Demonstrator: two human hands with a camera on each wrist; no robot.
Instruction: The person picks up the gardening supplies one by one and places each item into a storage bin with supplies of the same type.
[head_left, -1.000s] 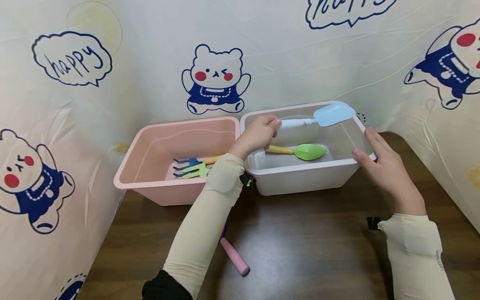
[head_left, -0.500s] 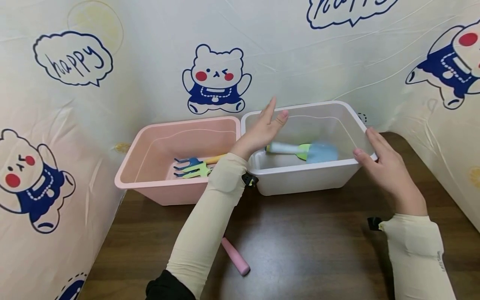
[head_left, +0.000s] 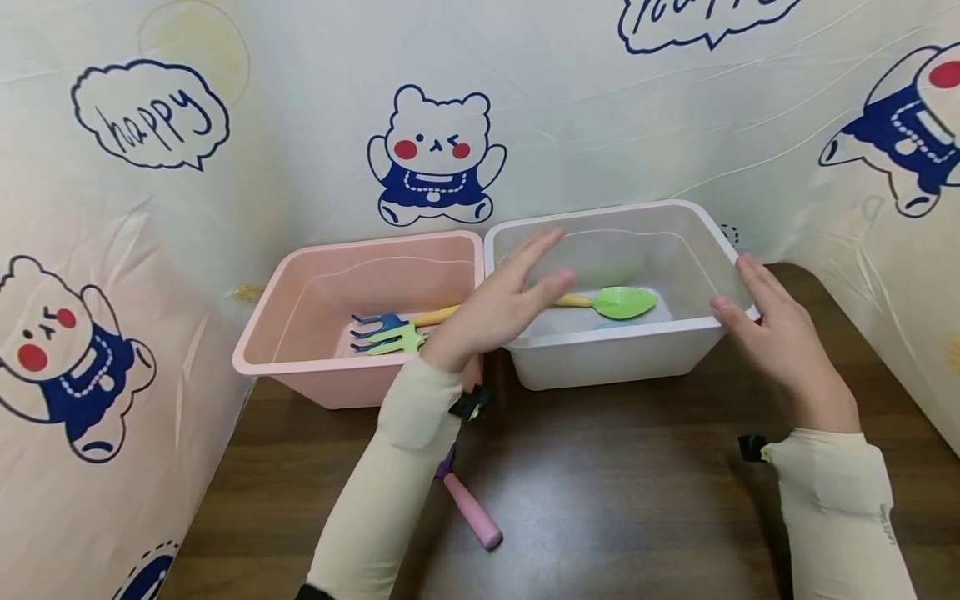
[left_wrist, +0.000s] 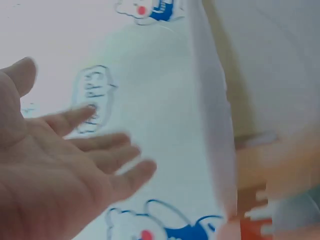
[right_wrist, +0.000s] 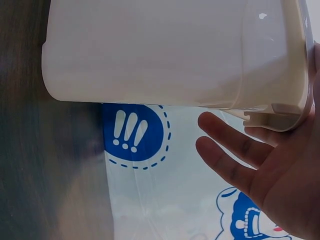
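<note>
My left hand (head_left: 498,312), fingers extended and holding nothing, hovers over the edge where the two bins meet. The left wrist view shows its spread fingers (left_wrist: 120,150). My right hand (head_left: 787,337) holds the right front corner of the white bin (head_left: 611,362), thumb over the rim and fingers at the outer side. Inside that bin lies a green trowel (head_left: 624,302) with a yellow handle; a sliver of the light blue trowel (head_left: 630,323) shows in front of it, mostly hidden by the front wall. In the right wrist view, the white bin's outer wall (right_wrist: 150,55) is beside my fingers.
Left of the white bin stands a pink bin (head_left: 300,379), with a blue garden fork (head_left: 386,321) and a light green garden fork (head_left: 401,337) inside. A pink-handled tool (head_left: 471,510) with a purple part lies on the wooden table (head_left: 600,483). A printed cloth hangs behind.
My left hand let go of the light blue trowel, which dropped into the white bin and shifted toward its front wall. That hand then moved back left. My right hand stays on the bin.
</note>
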